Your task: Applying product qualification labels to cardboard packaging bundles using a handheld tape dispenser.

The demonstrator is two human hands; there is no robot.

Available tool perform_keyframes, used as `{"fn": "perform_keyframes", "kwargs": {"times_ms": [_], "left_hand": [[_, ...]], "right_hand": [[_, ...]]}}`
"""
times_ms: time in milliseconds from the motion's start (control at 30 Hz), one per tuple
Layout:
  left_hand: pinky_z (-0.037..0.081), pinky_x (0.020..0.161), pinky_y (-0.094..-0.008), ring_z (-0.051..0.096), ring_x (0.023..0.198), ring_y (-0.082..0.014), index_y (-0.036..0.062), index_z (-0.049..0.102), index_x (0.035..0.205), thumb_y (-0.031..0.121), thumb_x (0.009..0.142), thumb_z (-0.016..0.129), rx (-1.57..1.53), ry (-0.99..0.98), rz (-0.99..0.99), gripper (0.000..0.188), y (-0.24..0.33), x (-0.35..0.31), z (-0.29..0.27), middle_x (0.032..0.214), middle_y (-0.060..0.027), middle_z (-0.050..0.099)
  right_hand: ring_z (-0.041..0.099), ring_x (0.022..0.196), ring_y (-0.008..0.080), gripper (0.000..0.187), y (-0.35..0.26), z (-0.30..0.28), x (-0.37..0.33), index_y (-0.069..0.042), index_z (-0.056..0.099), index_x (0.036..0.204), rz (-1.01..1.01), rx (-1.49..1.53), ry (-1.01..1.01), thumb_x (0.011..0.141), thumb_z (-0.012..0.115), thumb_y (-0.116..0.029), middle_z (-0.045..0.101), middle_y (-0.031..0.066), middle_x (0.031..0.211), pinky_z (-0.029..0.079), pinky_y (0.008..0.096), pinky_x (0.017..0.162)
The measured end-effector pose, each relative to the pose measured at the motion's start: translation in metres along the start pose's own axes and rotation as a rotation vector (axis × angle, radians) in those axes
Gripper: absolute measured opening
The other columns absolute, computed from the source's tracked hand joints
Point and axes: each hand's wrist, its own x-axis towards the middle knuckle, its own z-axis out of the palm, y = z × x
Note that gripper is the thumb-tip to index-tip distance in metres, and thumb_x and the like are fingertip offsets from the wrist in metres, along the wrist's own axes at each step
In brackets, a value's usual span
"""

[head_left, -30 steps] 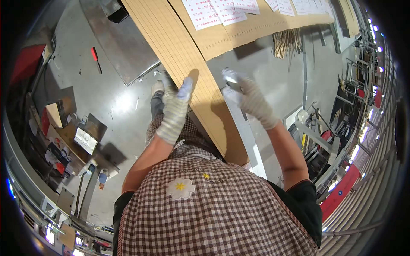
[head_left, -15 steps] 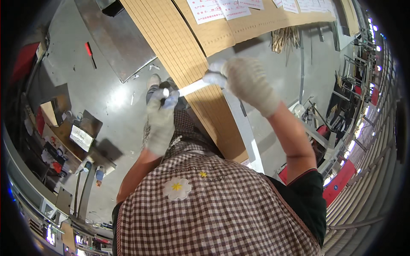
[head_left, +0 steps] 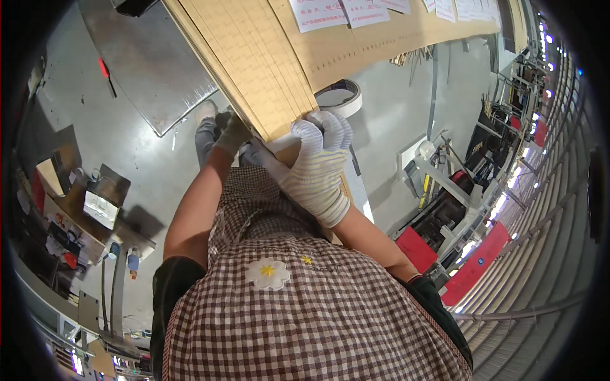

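Note:
A bundle of long tan strips [head_left: 254, 70] lies side by side in front of me, its near end between my hands. My right hand [head_left: 321, 162], in a striped pale glove, is closed over the near right corner, fingers curled on top. At the left edge, my gloved left hand [head_left: 234, 133] is in shadow, closed against the side of the bundle; its fingertips are partly hidden. A roll of white tape [head_left: 348, 105] is just beyond my right hand, beside the bundle's right edge.
A wide tan board [head_left: 343, 54] with white printed sheets [head_left: 321, 14] adjoins the strips on the right. A grey metal plate [head_left: 149, 63] and a red-handled tool [head_left: 105, 68] are at the left. Farther right stands machinery with a red panel [head_left: 416, 249].
The white tape strip stretched between my hands is no longer seen. My hands have moved to the bundle's near end, which has shifted away from me. The tape roll now stands apart from my hands.

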Motion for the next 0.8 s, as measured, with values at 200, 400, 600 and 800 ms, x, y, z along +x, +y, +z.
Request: {"fn": "perform_keyframes", "kwargs": {"times_ms": [200, 400, 600, 800], "left_hand": [[0.047, 0.095, -0.0312, 0.057, 0.114, -0.0203, 0.0037, 0.048, 0.133, 0.021, 0.091, 0.064, 0.177, 0.069, 0.020, 0.048, -0.004, 0.017, 0.042, 0.130, -0.0062, 0.055], [0.048, 0.093, -0.0308, 0.058, 0.112, -0.0197, 0.0035, 0.050, 0.131, 0.019, 0.091, 0.064, 0.211, 0.087, 0.001, 0.045, -0.001, 0.028, 0.036, 0.128, -0.0065, 0.057], [0.049, 0.092, -0.0303, 0.059, 0.109, -0.0192, 0.0033, 0.051, 0.130, 0.018, 0.091, 0.063, 0.224, 0.098, -0.003, 0.043, -0.001, 0.035, 0.034, 0.126, -0.0067, 0.058], [0.050, 0.090, -0.0298, 0.060, 0.107, -0.0186, 0.0031, 0.053, 0.128, 0.017, 0.091, 0.062, 0.206, 0.145, 0.022, 0.040, -0.002, 0.029, 0.034, 0.123, -0.0070, 0.060]], "right_hand": [[0.047, 0.103, 0.0394, 0.064, -0.019, 0.020, -0.009, -0.007, 0.049, 0.109, 0.028, 0.021, -0.084, 0.058, 0.086, -0.023, 0.047, 0.0171, 0.111, 0.041, 0.0514, 0.086], [0.046, 0.104, 0.0406, 0.068, -0.020, 0.033, -0.006, -0.006, 0.047, 0.112, 0.020, 0.000, -0.068, 0.058, 0.086, -0.023, 0.045, 0.0190, 0.113, 0.040, 0.0530, 0.086], [0.044, 0.108, 0.0445, 0.070, -0.032, 0.038, -0.007, -0.005, 0.045, 0.116, 0.040, -0.026, -0.131, 0.060, 0.085, -0.021, 0.043, 0.0217, 0.117, 0.039, 0.0564, 0.088], [0.043, 0.111, 0.0469, 0.069, -0.046, 0.046, -0.020, -0.005, 0.045, 0.116, -0.027, -0.063, -0.098, 0.061, 0.083, -0.019, 0.042, 0.0224, 0.117, 0.038, 0.0589, 0.091]]}}
